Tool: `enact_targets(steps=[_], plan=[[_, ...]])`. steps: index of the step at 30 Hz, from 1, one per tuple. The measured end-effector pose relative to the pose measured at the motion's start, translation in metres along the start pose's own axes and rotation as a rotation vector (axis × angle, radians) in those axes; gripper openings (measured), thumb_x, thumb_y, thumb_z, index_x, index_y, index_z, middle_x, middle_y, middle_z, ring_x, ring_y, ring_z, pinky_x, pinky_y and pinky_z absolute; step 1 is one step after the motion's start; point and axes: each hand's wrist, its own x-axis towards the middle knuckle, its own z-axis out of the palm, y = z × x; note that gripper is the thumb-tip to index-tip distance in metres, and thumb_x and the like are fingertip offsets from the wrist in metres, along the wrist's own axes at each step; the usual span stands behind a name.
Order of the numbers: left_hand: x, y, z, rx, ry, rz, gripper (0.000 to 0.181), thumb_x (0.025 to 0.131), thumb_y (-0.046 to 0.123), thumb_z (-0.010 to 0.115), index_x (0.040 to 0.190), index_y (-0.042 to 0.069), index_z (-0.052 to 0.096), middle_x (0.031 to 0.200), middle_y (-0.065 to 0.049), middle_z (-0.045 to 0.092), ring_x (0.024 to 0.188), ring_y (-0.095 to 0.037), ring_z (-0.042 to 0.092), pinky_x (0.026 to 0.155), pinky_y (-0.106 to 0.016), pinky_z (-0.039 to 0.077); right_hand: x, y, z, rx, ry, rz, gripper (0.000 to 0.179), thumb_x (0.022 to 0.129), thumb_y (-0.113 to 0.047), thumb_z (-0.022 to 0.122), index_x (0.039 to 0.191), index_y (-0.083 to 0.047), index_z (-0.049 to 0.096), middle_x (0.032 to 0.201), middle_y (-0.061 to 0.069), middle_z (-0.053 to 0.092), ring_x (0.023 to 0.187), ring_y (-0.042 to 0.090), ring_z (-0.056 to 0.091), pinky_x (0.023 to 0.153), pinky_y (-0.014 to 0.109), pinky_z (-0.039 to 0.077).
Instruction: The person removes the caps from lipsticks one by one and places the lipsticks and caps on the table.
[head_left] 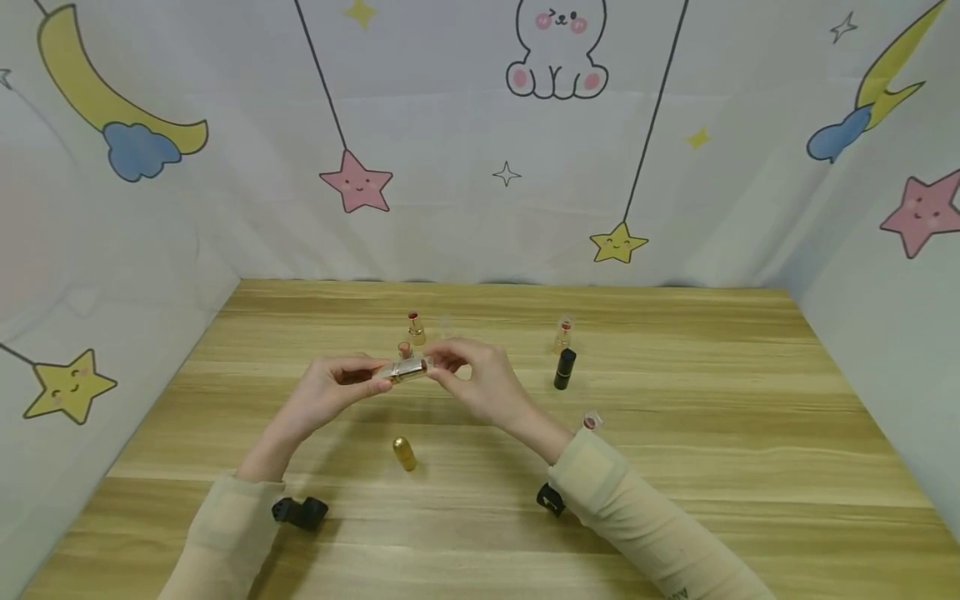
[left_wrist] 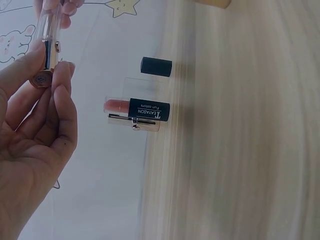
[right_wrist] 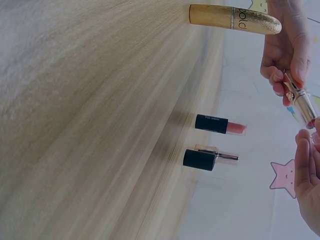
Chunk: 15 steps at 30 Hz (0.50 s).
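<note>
Above the table, a lipstick (head_left: 408, 369) with a shiny gold tube and a see-through cap spans the gap between both hands. My left hand (head_left: 322, 396) pinches its base end between thumb and fingers; the round bottom faces the left wrist camera. At the other end, my right hand (head_left: 480, 387) pinches the clear cap with thumb and fingertips. A dark red tip shows through near the right fingers in the right wrist view. Below the hands, a gold bullet-shaped lipstick tube (head_left: 405, 454) stands on the table.
Behind the hands stand a red lipstick (head_left: 416, 329) and a coral lipstick (head_left: 405, 348). To the right are a clear-capped lipstick (head_left: 564, 333), a black lipstick tube (head_left: 566, 368) and another lipstick (head_left: 591, 422) beside the right sleeve. Printed cloth walls (head_left: 450, 225) border the table.
</note>
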Motion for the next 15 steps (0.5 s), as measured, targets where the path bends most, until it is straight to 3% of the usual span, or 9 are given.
enact_targets(steps=[9,15], plan=[[-0.003,-0.005,-0.005,-0.052,0.054,-0.053,0.038,0.086,0.024,0.072,0.116,0.001,0.068,0.098,0.014,0.068,0.086,-0.005,0.065,0.076,-0.029,0.055,-0.002,0.004,-0.009,-0.012,0.051,0.057,0.024,0.087,-0.010,0.069,0.111,-0.006,0.068,0.090,0.005,0.070,0.081,0.013,0.065,0.074,0.026,0.055],[-0.004,-0.008,-0.007,-0.044,0.063,-0.083,0.040,0.085,0.026,0.073,0.116,0.001,0.067,0.097,0.014,0.069,0.086,-0.005,0.065,0.078,-0.029,0.055,0.000,0.006,-0.013,-0.014,0.044,0.033,0.023,0.087,-0.008,0.069,0.110,-0.005,0.068,0.090,0.006,0.070,0.081,0.013,0.065,0.075,0.022,0.054]])
